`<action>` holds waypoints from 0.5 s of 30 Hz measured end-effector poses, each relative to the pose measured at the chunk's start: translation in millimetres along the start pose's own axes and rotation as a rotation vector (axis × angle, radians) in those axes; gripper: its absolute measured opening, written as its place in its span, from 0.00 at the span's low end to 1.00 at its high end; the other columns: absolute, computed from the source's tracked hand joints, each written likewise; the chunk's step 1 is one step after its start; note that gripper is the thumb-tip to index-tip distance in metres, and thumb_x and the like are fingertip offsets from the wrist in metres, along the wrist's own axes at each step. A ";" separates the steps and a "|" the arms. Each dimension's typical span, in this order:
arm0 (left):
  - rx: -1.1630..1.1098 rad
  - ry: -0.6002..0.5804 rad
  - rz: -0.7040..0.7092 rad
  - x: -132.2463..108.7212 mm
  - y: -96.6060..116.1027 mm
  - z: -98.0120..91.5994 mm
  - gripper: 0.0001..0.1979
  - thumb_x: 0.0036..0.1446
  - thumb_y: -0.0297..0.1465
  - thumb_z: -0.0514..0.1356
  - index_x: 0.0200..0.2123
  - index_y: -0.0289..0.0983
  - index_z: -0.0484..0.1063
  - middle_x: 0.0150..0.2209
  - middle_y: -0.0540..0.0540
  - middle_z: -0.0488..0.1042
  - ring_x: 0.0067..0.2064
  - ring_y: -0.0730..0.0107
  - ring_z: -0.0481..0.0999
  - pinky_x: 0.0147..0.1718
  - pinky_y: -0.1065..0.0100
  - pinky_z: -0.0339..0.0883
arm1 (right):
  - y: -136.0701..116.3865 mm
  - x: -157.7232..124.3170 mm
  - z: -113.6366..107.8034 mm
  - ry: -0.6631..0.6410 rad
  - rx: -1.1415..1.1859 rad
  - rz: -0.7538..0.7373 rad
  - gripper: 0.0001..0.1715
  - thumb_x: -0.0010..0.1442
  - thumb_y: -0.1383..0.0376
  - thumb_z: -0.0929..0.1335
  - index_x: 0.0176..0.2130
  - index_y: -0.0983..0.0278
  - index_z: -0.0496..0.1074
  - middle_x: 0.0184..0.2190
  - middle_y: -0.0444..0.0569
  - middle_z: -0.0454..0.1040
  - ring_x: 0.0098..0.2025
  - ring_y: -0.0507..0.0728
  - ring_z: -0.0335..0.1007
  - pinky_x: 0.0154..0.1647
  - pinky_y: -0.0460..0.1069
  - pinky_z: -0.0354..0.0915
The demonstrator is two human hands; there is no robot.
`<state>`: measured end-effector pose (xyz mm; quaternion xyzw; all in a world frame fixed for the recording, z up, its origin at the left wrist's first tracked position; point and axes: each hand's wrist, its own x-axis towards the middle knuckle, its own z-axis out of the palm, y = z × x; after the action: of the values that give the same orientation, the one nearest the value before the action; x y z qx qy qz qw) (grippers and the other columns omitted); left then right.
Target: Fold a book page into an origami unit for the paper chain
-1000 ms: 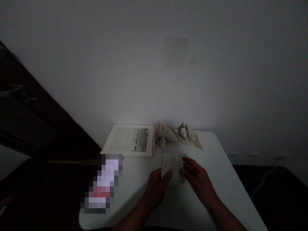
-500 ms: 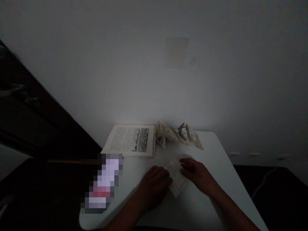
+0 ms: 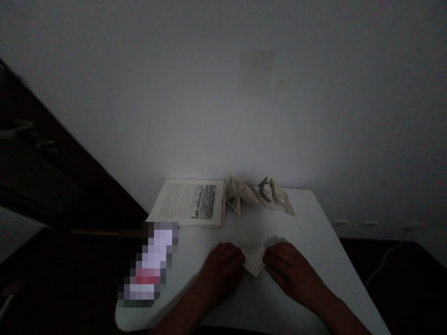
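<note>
A small folded sheet of printed paper (image 3: 253, 253) lies on the white table between my hands, one corner pointing toward me. My left hand (image 3: 223, 267) has its fingers closed at the paper's left edge. At the right edge, the fingers of my right hand (image 3: 288, 265) are drawn together and pinch the paper. Behind it stand several folded paper shapes (image 3: 240, 188), made from printed pages. The fingertips of both hands are partly hidden in the dim light.
An open book or page stack (image 3: 181, 202) with a printed picture lies at the table's back left. A blurred-out phone-like object (image 3: 150, 265) sits along the left edge of the table (image 3: 307, 200). The wall rises right behind; a dark door (image 3: 52, 163) stands at left.
My right hand has come down from the paper's upper right to its right edge, and its fingers have closed there. The paper has shifted slightly up and left.
</note>
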<state>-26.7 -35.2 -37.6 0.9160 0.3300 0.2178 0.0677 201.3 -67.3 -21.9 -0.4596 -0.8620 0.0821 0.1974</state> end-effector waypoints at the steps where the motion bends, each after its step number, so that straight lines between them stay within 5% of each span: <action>1: 0.007 0.016 -0.020 -0.7 -1.7 -0.5 0.08 0.55 0.25 0.52 0.36 0.36 0.70 0.32 0.44 0.71 0.36 0.65 0.69 0.36 0.62 0.64 | 0.9 1.8 -0.1 0.001 0.008 -0.005 0.12 0.59 0.67 0.63 0.42 0.60 0.72 0.37 0.50 0.74 0.42 0.58 0.67 0.44 0.55 0.62; 15: 0.093 0.089 -0.358 1.0 -5.1 11.6 0.14 0.57 0.28 0.51 0.47 0.34 0.65 0.35 0.43 0.74 0.37 0.62 0.72 0.39 0.60 0.66 | 2.1 25.5 9.1 -0.006 0.023 0.272 0.11 0.60 0.64 0.60 0.31 0.62 0.70 0.27 0.46 0.72 0.33 0.57 0.67 0.40 0.53 0.57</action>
<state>-23.8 -30.4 -49.0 0.8344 0.4999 0.2272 0.0485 186.4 -44.7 -24.1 -0.5699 -0.7912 0.1193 0.1871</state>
